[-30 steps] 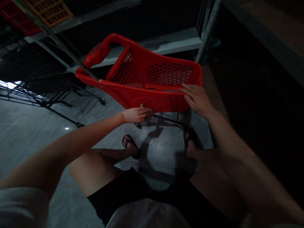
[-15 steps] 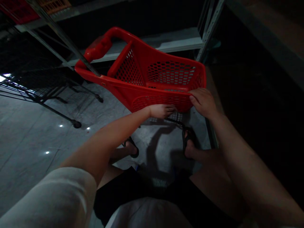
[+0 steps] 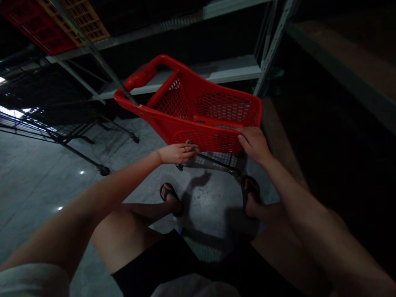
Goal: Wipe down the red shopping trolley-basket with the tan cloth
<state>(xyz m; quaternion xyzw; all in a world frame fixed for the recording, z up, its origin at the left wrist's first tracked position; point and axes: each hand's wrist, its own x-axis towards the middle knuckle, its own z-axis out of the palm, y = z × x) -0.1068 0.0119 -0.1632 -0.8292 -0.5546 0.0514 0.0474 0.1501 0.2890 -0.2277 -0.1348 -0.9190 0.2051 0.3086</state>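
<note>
A red plastic shopping cart [image 3: 213,123] with honeycomb-like holes in its walls stands crosswise in front of me, its handle [image 3: 142,77] at the upper left. My left hand [image 3: 178,153] is closed on a small brownish cloth [image 3: 193,147], beside the lower part of the cart's near wall. The cloth is partly hidden by my fingers. On the right, my right hand [image 3: 254,143] grips the cart's top rim near its front corner, thumb on the near side. Nothing shows inside the basket.
Behind the cart is a metal shelf [image 3: 235,74] with an upright post [image 3: 272,45]. Red [image 3: 40,29] and yellow crates [image 3: 85,20] sit at the upper left. A dark wire cart [image 3: 77,152] stands left. My sandalled feet [image 3: 171,198] are below the cart.
My left hand has moved left along the cart's near wall, and the brownish cloth now shows at its fingertips. My right hand still holds the rim. The view has shifted a little.
</note>
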